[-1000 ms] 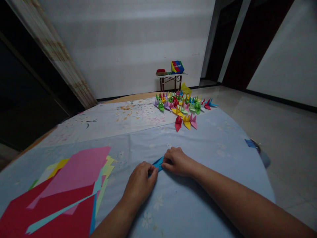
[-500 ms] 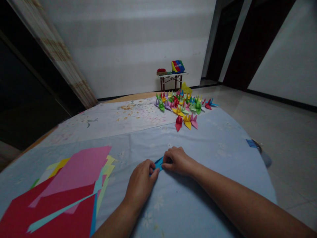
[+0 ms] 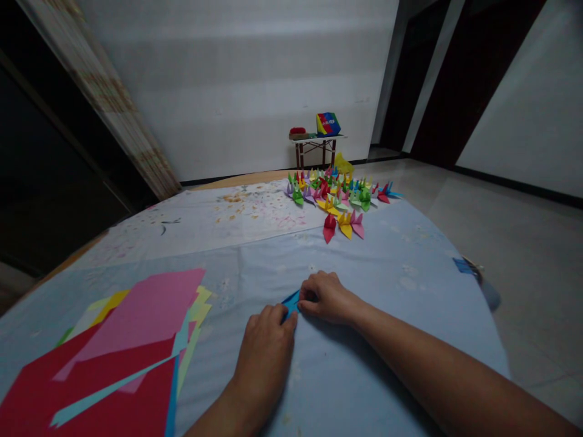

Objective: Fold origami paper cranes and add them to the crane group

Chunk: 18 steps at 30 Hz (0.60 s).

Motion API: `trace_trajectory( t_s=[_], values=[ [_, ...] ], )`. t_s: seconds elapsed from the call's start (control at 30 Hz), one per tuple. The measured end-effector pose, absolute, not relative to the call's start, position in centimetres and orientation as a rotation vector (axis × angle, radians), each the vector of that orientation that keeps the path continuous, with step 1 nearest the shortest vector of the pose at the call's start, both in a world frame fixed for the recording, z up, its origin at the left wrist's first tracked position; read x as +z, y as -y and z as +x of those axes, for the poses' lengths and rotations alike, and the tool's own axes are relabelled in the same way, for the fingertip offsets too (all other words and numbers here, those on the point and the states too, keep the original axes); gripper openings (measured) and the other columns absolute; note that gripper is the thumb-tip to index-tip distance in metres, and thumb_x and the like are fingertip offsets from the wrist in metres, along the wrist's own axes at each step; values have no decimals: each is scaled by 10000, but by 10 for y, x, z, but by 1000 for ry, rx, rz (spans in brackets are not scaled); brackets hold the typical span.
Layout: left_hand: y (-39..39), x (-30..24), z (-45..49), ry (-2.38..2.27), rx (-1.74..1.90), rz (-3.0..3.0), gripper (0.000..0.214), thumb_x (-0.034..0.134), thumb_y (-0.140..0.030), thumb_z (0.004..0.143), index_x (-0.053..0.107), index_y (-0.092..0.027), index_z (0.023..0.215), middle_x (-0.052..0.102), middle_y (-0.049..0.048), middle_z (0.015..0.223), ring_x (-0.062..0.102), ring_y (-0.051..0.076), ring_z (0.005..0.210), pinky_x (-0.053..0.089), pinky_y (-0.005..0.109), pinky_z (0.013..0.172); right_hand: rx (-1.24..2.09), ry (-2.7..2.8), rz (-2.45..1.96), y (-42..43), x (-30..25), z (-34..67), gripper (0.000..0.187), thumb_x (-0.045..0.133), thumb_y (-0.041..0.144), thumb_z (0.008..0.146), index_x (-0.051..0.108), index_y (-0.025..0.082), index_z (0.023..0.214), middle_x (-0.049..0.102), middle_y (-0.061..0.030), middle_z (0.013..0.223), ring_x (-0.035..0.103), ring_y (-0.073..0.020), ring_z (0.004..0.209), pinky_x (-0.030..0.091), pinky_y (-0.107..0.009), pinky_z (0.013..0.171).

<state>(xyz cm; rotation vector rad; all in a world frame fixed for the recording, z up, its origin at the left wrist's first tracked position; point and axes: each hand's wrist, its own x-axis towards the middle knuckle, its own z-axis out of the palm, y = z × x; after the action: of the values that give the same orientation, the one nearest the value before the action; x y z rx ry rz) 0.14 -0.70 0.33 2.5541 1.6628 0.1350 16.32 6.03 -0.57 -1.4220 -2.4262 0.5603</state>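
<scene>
A small folded piece of blue paper [image 3: 291, 303] lies on the pale blue tablecloth [image 3: 373, 279], partly covered by my fingers. My right hand [image 3: 325, 295] pinches its right end between thumb and fingertips. From the left, my left hand [image 3: 268, 340] rests over the paper's near-left part, thumb and fingers closed on it. How the paper is folded underneath is hidden. Beyond my hands, a red paper crane [image 3: 329, 227], a yellow paper crane [image 3: 345, 225] and a pink paper crane [image 3: 357, 226] stand side by side.
A stack of coloured paper sheets [image 3: 155, 309] lies at the left. Several folded cranes [image 3: 337, 188] crowd the table's far right. Behind, a small stand [image 3: 314, 141] holds a colourful box [image 3: 328, 124]. A blue object [image 3: 463, 265] sits at the right edge.
My left hand has shifted slightly and turned, its fingers now stretching further over the blue paper. My right hand keeps its pinch in nearly the same place.
</scene>
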Motion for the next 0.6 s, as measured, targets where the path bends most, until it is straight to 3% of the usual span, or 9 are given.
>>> trace_trajectory(
  t_s=[0.27, 0.6],
  values=[
    [9, 13, 1, -1622, 106, 2524, 338, 421, -125, 792, 592, -217, 1069, 572, 82, 1024, 490, 230, 962, 383, 374, 822, 520, 2377, -1484, -56, -9, 163, 179, 637, 408, 726, 641, 245, 799, 598, -30, 839, 449, -203, 880, 247, -311, 714],
    [8, 18, -8, -1523, 225, 2421, 298, 441, -120, 770, 644, -216, 967, 596, 75, 1046, 510, 221, 1004, 381, 357, 883, 503, 2327, -1565, -64, -13, 182, 149, 635, 378, 734, 634, 242, 793, 591, -24, 819, 444, -195, 849, 259, -297, 693]
  ],
)
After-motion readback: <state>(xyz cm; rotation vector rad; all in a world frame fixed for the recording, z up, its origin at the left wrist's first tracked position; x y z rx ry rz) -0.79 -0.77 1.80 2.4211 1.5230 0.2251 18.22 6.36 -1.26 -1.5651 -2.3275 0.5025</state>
